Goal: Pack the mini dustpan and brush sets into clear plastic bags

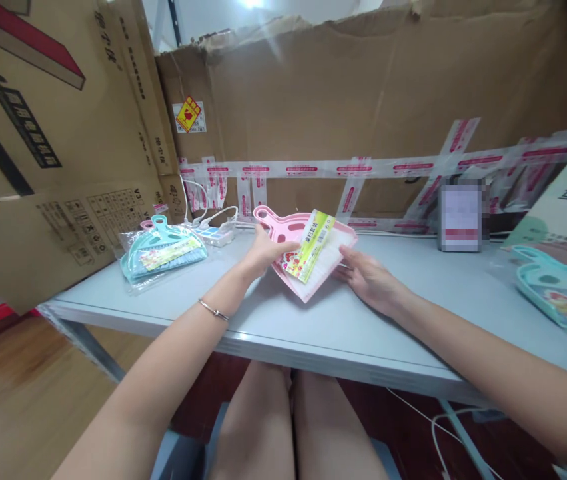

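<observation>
A pink dustpan (288,230) with a white-bristled brush (327,263) nested in it is tilted above the table. Across it lies a yellow-green label card (312,245). My left hand (263,252) is closed on the dustpan's left side below the handle, its thumb over the front near the card. At the opposite edge my right hand (366,279) has its thumb and fingers pinched on the pan's right rim. Some fingers of both hands are hidden behind the pan.
Bagged turquoise dustpan sets (163,253) lie at left; another turquoise dustpan (558,287) is at right. A phone (460,217) stands against the taped cardboard (313,100) behind. A power strip (216,233) with white cables sits at the back of the grey table (413,267).
</observation>
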Available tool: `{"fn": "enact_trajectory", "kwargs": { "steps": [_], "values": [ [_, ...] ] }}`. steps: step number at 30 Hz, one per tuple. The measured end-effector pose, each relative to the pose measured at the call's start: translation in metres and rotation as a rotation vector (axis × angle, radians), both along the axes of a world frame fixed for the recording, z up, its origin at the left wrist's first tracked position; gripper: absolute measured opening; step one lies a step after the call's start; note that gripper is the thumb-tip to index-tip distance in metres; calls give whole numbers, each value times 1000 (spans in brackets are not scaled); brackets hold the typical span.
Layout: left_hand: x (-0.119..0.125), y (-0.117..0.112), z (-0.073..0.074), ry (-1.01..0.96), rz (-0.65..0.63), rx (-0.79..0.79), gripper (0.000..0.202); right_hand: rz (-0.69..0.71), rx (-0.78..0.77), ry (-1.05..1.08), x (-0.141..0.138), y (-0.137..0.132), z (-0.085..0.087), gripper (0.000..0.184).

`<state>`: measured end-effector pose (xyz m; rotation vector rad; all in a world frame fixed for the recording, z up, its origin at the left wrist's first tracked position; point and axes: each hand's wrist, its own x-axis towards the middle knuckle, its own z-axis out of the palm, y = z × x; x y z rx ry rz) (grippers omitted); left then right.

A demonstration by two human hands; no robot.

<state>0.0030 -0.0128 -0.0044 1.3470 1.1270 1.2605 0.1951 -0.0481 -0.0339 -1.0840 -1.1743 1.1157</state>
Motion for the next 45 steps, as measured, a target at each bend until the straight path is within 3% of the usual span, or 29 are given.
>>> {"fn": "enact_trajectory", "kwargs": {
  "steps": [3, 9, 16, 19, 21, 23, 24, 26, 29, 34, 41, 45],
  "values": [
    [11, 0, -10, 33, -12, 37, 92, 155, -117, 186, -1, 1, 1, 24],
    [14, -4, -11, 80, -54, 74, 91, 84, -173, 297, 1, 4, 3, 20],
    [27, -6, -13, 177, -13, 97, 90, 117, -81, 321, -2, 7, -3, 29],
    [21, 2, -10, 243, -65, 137, 66, 31, -47, 334, 4, 12, -7, 32],
    [6, 9, -6, 409, -19, 188, 50, -49, -24, 319, 13, 16, -8, 32],
    [-13, 15, -4, 742, 187, 242, 51, -110, -20, 302, 22, 21, -10, 29],
    [-22, 18, -4, 926, 276, 220, 53, -130, -24, 296, 26, 23, -10, 27],
    [-37, 21, -7, 1155, 338, 133, 57, -160, -29, 288, 33, 26, -11, 25],
    [-47, 26, -13, 1230, 280, 45, 50, -204, -37, 313, 36, 27, -11, 29],
    [-49, 34, -15, 1288, 208, 41, 29, -243, -91, 417, 33, 26, -8, 31],
    [-50, 25, -1, 1246, -144, 169, 30, -298, -75, 570, 44, 26, 4, 29],
    [-40, 15, 2, 1206, -137, 291, 28, -333, -64, 599, 50, 23, 13, 29]
  ]
}}
